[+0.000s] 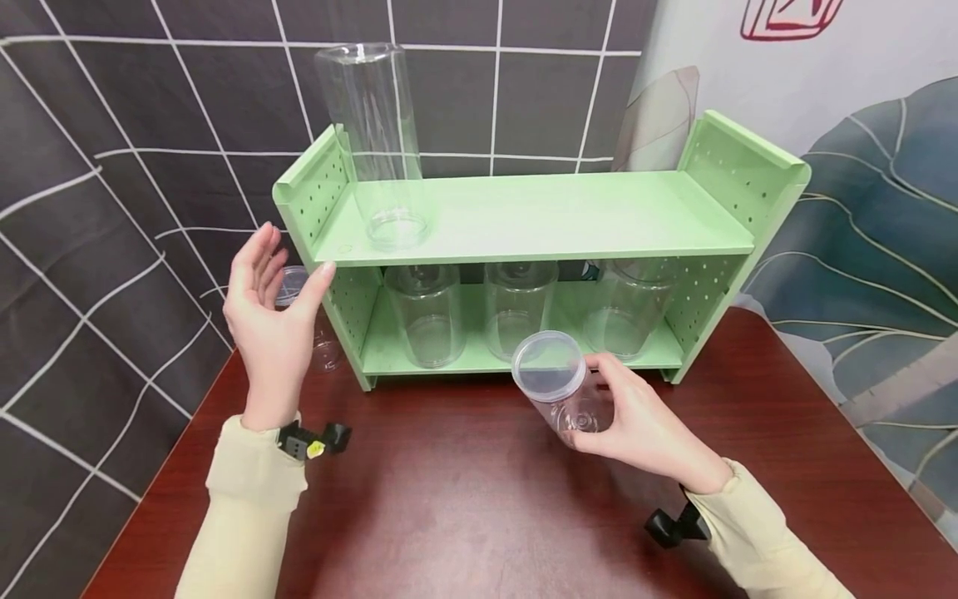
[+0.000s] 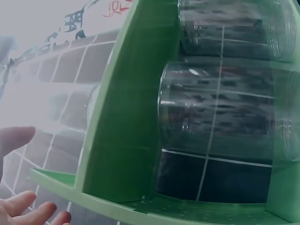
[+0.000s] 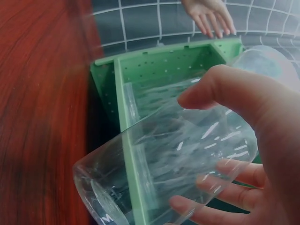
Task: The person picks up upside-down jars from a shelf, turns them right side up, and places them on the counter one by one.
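My right hand (image 1: 649, 424) grips a clear plastic jar (image 3: 178, 140) with a translucent lid (image 1: 550, 366), thumb on one side and fingers on the other. The jar is tilted in front of the green shelf rack (image 1: 539, 216), over the table. My left hand (image 1: 271, 329) is raised beside the rack's left end, fingers spread from the thumb and holding nothing. Partly hidden behind it, another clear lidded jar (image 1: 327, 353) stands left of the rack. A tall clear container (image 1: 377, 141) stands upright at the left of the top shelf.
On the lower shelf stand three clear jars, at left (image 1: 427, 324), middle (image 1: 518, 316) and right (image 1: 629, 312). The rack has raised perforated end panels (image 1: 741, 183). A dark red wooden table (image 1: 449, 491) lies beneath, with a tiled-pattern wall (image 1: 509, 100) behind.
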Motion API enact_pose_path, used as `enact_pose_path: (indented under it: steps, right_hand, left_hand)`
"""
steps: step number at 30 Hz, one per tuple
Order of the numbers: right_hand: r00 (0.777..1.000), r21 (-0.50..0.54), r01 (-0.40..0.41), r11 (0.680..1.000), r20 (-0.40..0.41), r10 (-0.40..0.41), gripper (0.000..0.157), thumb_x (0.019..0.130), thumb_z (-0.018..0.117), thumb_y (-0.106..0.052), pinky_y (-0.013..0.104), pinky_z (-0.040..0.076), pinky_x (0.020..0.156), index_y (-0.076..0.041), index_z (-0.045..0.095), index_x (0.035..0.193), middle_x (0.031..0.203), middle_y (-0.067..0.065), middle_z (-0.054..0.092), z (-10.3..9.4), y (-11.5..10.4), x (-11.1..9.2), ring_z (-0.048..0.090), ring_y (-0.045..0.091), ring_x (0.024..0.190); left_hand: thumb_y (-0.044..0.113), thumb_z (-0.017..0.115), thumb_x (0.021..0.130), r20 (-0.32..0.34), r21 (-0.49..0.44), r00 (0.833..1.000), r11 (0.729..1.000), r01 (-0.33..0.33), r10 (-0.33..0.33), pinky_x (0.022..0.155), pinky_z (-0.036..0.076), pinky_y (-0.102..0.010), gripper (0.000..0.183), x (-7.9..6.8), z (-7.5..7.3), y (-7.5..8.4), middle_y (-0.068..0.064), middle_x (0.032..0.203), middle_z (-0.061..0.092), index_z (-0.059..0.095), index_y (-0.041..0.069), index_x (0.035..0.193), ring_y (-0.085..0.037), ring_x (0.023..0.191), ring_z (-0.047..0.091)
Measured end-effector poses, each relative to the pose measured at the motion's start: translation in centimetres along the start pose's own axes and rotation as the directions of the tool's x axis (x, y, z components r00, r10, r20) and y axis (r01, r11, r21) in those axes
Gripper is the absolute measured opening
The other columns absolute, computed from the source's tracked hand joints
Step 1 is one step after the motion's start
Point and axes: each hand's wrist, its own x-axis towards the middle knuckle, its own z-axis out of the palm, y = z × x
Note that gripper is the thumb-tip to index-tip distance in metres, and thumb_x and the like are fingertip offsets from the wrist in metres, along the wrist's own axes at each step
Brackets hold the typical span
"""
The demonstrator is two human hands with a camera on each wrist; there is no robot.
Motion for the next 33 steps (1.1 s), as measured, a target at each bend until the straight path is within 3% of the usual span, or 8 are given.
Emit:
enact_pose_path:
  steps: [7,13,17,22,30,33]
  right_hand:
    - [1.000,0.051,0.000,0.999,-0.019,0.001,0.075,0.065,0.088,-0.009,0.035,0.057,0.090,-0.010,0.052,0.130,0.119,-0.007,0.059,-0.6,-0.2,0.1,0.061,0.012,0.108]
    - [0.999,0.052,-0.008,0.999,-0.052,0.011,0.075,0.068,0.091,-0.010,0.037,0.058,0.088,-0.012,0.052,0.132,0.119,-0.007,0.059,-1.4,-0.6,0.1,0.058,0.012,0.109]
    - [0.996,0.068,0.002,0.998,-0.089,0.004,0.079,0.067,0.091,-0.005,0.029,0.057,0.088,-0.014,0.052,0.135,0.122,-0.006,0.058,-2.2,-1.0,0.1,0.056,0.013,0.109]
    - [0.991,0.115,0.022,0.993,-0.136,-0.006,0.085,0.063,0.090,0.007,0.019,0.055,0.085,-0.016,0.051,0.135,0.120,-0.007,0.059,-3.4,-1.3,0.2,0.060,0.013,0.097]
    - [0.976,0.117,0.030,0.993,-0.218,-0.003,0.080,0.063,0.093,0.005,0.017,0.055,0.070,-0.011,0.055,0.132,0.105,0.002,0.064,-5.3,-2.3,-0.1,0.065,0.013,0.073]
    - [0.967,0.092,0.001,0.996,-0.254,0.023,0.081,0.063,0.092,0.005,0.016,0.054,0.067,-0.010,0.055,0.133,0.107,0.003,0.063,-6.2,-2.6,-0.4,0.066,0.016,0.077]
  left_hand:
    - [0.005,0.084,0.082,0.056,-0.019,0.998,0.999,0.027,-0.026,0.107,0.046,-0.033,0.068,1.3,0.7,-0.5,-0.009,0.139,0.060,0.055,0.004,0.144,-0.024,0.125,0.058]
    - [0.010,0.085,0.082,0.058,0.017,0.998,1.000,0.021,-0.022,0.102,0.050,-0.032,0.064,1.6,0.9,-0.7,-0.009,0.134,0.064,0.059,0.007,0.142,-0.023,0.122,0.061]
    - [0.010,0.085,0.083,0.021,0.038,1.000,0.999,0.011,-0.011,0.099,0.052,-0.031,0.060,1.7,1.1,-1.0,-0.009,0.130,0.067,0.063,0.007,0.138,-0.021,0.118,0.063]
    - [0.010,0.084,0.084,-0.049,0.067,0.999,0.998,-0.003,0.006,0.092,0.055,-0.029,0.049,1.7,1.7,-1.6,-0.009,0.123,0.070,0.068,0.006,0.131,-0.019,0.110,0.067]
    - [0.001,0.079,0.087,-0.141,0.120,0.988,0.992,-0.044,0.061,0.081,0.056,-0.024,0.032,2.4,2.1,-2.3,-0.010,0.112,0.073,0.072,0.004,0.118,-0.017,0.095,0.070]
    - [0.000,0.079,0.086,-0.144,0.161,0.986,0.985,-0.059,0.082,0.081,0.057,-0.023,0.032,2.5,2.1,-2.5,-0.011,0.111,0.074,0.072,0.002,0.117,-0.017,0.092,0.070]
